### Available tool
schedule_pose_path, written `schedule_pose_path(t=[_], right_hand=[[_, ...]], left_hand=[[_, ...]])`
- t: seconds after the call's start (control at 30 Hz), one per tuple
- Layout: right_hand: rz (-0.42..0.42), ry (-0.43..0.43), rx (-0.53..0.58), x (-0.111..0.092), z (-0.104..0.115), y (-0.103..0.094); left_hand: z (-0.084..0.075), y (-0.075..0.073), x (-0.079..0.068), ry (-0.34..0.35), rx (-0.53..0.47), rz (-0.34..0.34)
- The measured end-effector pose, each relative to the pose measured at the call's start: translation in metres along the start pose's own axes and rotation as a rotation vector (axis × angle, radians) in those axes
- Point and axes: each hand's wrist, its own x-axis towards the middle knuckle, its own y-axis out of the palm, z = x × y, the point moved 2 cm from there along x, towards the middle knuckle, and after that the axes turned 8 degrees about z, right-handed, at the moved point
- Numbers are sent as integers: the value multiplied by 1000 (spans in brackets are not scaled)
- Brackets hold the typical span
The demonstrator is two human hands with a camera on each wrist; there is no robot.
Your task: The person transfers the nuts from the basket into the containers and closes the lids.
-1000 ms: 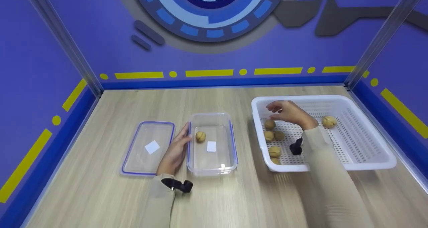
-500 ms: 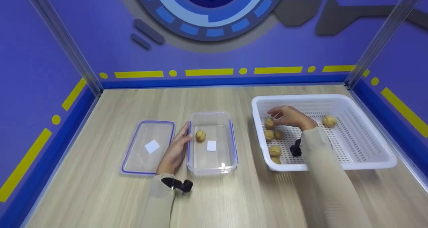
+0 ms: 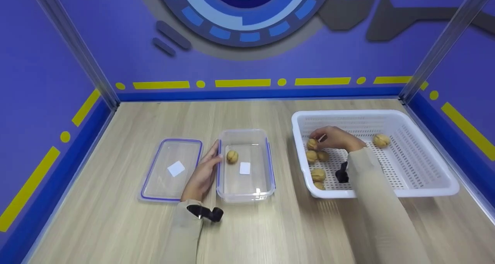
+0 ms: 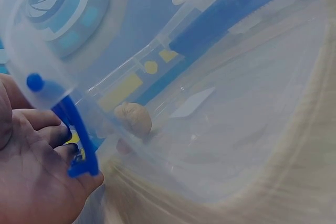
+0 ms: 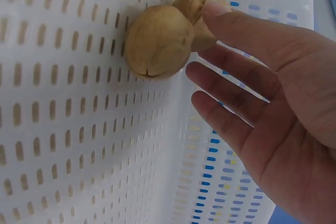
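Observation:
In the head view my left hand (image 3: 200, 179) holds the left side of a clear lidless food container (image 3: 247, 196), its thumb at the rim. Its fingers are by the blue side latch (image 4: 79, 135) in the left wrist view. One walnut (image 3: 232, 156) lies inside, beside a white square label (image 3: 244, 168). My right hand (image 3: 335, 138) reaches into a white perforated basket (image 3: 429, 190) and pinches a walnut (image 3: 311, 143) at the back left. In the right wrist view the thumb presses on that walnut (image 5: 203, 35), with another walnut (image 5: 159, 41) right beside it.
Several more walnuts line the basket's left side, including a front walnut (image 3: 318, 175). A lone walnut (image 3: 381, 140) sits towards the basket's back right. A clear lid (image 3: 158, 186) with a blue seal lies left of the container. Blue printed walls (image 3: 247, 68) enclose the wooden table (image 3: 263, 233).
My right hand has come down from above the back-left walnut, and its thumb and fingers have closed on it. My left hand and the food container have stayed in place.

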Motion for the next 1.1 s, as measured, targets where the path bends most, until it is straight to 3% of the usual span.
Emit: schedule_pose_path(t=[0.6,0.83,1.1], right_hand=[[52,36,-26,1,0,2],[34,-11,-60,0,2,1],[15,14,-19,-1,3,0]], left_hand=[[0,0,1,9,-1,-2],[-1,1,-1,-5,2,4],[-1,1,0,-9,9,-6]])
